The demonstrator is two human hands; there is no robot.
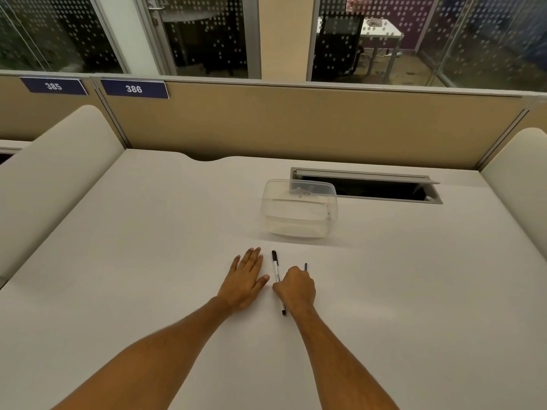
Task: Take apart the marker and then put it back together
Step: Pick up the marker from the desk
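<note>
White desk (148,261), marker (276,270) lengthwise, cap seemingly far

The desk (148,261) is plain off-white. On it the marker (277,276) has a white barrel with dark print and black ends; right of it a thin rod (305,266) is dark grey. The tub (299,211) farther off is clear. The slot (367,187) at far right is black inside a grey frame. The partition (296,125) behind is tan, bearing navy signs (134,89) with white numerals. The glass (207,31) beyond carries a white dot pattern.
</note>
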